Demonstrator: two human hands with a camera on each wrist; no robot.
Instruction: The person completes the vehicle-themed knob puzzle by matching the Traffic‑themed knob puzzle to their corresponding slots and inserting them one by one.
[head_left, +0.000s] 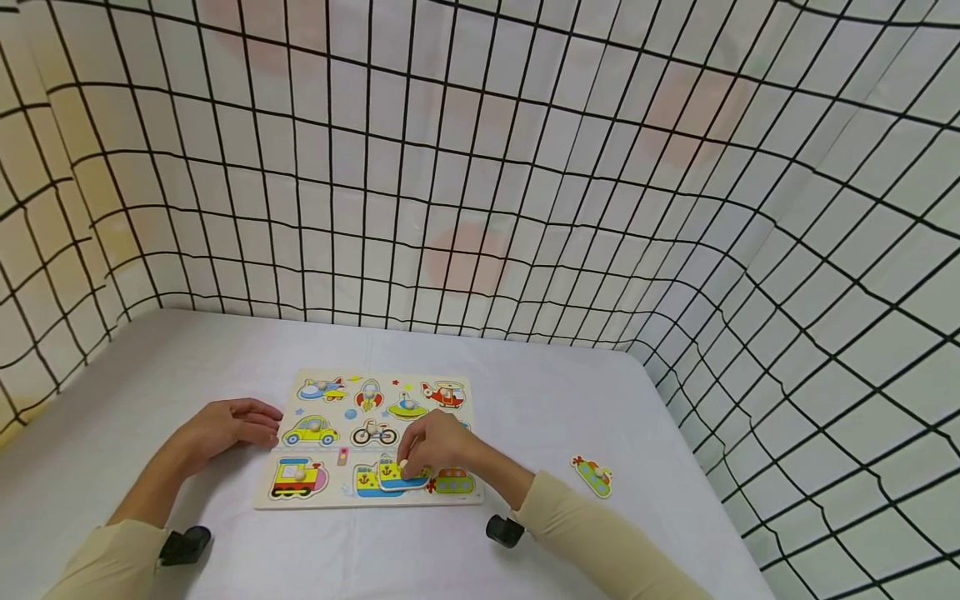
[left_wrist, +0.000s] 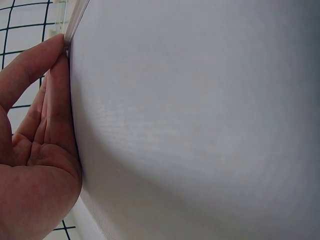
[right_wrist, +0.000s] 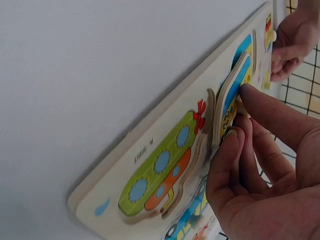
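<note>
In the head view, my right hand (head_left: 437, 442) pinches a boat puzzle piece (head_left: 401, 475) by its small knob. The piece (right_wrist: 232, 100) lies tilted over the boat slot of the wooden puzzle board (head_left: 337, 502), overlapping the printed boat and shifted to its right. In the right wrist view, my right hand's (right_wrist: 270, 155) thumb and fingers meet at the knob. At the board's left edge, my left hand (head_left: 228, 429) rests on the table with fairly straight fingers; its fingertips touch that edge in the left wrist view, where the hand (left_wrist: 40, 135) is seen from the palm side.
A green submarine piece (head_left: 595, 477) lies on the white table right of the board. The submarine slot (right_wrist: 160, 167) shows its printed picture. Several knobbed pieces sit in the board, among them a train (head_left: 298, 478) and a car (head_left: 310, 430). Black wire mesh (head_left: 420, 167) surrounds the table.
</note>
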